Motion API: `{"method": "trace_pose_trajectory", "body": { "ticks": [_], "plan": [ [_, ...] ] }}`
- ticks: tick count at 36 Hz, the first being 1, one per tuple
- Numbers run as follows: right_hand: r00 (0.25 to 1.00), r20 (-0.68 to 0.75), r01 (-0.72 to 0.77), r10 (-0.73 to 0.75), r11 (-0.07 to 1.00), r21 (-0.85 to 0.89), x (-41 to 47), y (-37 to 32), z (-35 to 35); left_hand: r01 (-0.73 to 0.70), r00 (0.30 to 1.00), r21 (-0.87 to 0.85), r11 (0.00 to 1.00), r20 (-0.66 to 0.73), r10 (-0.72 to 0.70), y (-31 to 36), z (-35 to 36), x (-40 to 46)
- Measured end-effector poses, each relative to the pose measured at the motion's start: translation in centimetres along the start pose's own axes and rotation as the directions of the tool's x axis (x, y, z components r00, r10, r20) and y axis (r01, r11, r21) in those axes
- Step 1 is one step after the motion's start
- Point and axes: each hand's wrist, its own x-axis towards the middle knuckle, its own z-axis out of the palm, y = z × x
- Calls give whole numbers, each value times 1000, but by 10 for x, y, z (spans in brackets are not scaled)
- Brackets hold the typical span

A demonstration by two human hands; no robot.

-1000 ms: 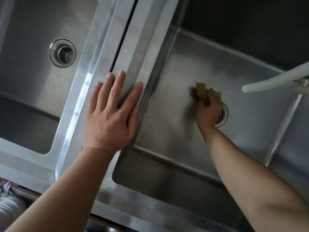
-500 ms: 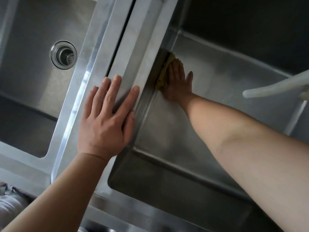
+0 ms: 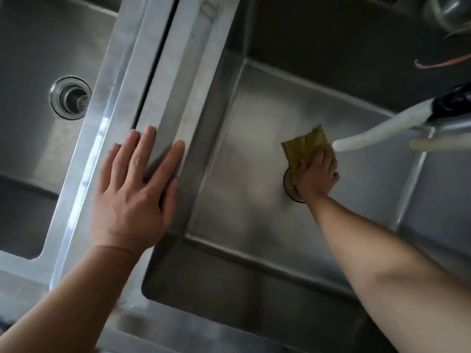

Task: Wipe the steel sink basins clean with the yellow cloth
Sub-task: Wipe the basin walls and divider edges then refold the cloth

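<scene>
My right hand (image 3: 316,175) is down on the floor of the right steel basin (image 3: 242,189) and presses the yellow cloth (image 3: 307,145) flat against the steel. The cloth sticks out past my fingers toward the basin's back. My hand covers most of this basin's drain (image 3: 289,186). My left hand (image 3: 135,192) rests flat, fingers spread, on the steel divider (image 3: 163,80) between the two basins. It holds nothing. The left basin (image 3: 30,138) lies beyond the divider with its round drain (image 3: 71,98) showing.
A white hose (image 3: 377,135) with a dark fitting reaches in from the right, just above and beside the cloth. A dark gap runs along the divider. The front rim of the sink (image 3: 178,324) runs along the bottom. Pink cord lies at the top right.
My right hand has swept the cloth from the basin's left wall back to the middle of the floor, over the drain. My left hand has stayed on the divider.
</scene>
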Motion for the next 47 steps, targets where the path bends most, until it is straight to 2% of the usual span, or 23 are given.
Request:
{"method": "trace_pose_trajectory", "body": {
  "ticks": [3, 5, 8, 11, 13, 16, 18, 27, 32, 36, 38, 40, 42, 44, 47],
  "plan": [
    [997, -69, -34, 43, 993, 115, 2, -4, -9, 4, 1000, -4, 1000, -1, -4, 0, -1, 1],
    [994, -108, -1, 21, 983, 183, 2, -15, -14, 6, 1000, -5, 1000, 2, -6, 0, -1, 1],
    [951, -178, 283, -252, 942, 181, -1, -41, -18, 13, 1000, -7, 1000, 4, -13, 1, -2, 1],
    [834, -210, 543, -511, 827, 144, 0, -78, -14, 20, 1000, -12, 1000, 9, -20, 2, -1, 1],
    [780, -137, 622, -611, 781, 55, 4, -102, -6, 18, 1000, -11, 1000, 9, -18, 1, 0, 1],
    [670, 120, 742, -732, 660, -115, 8, -119, 16, 17, 1000, -13, 1000, 5, -16, 1, 0, 1],
    [623, 223, 782, -750, 605, -149, 15, -122, 27, 13, 1000, -18, 1000, -1, -13, 0, 1, 0],
    [782, 241, 621, -575, 753, -217, 75, -178, -4, 15, 1000, -18, 1000, -14, -15, 0, 1, 0],
    [866, 221, 495, -449, 833, -245, 96, -174, -29, 27, 1000, -14, 1000, -2, -27, 1, 0, 0],
    [936, 165, 346, -309, 890, -297, 96, -136, -38, 15, 1000, -7, 1000, -8, -15, 2, 0, 0],
    [959, 79, 281, -270, 892, -355, 89, -105, -41, 9, 1000, -2, 1000, -19, -9, 2, 1, 0],
    [970, 5, 231, -243, 918, -323, 82, -72, -37, 13, 1000, 6, 1000, -18, -13, 2, 1, 0],
    [991, -18, 130, -133, 984, -124, 73, -39, -31, 18, 1000, 15, 1000, -14, -18, 1, 1, -1],
    [1000, 12, 12, -13, 999, 44, 59, -14, -24, 19, 1000, 21, 1000, -12, -19, 2, 1, -1],
    [995, -29, 89, -92, 992, -91, 27, 4, -13, 24, 1000, 21, 999, -9, -24, 3, 1, -1]
  ]
}}
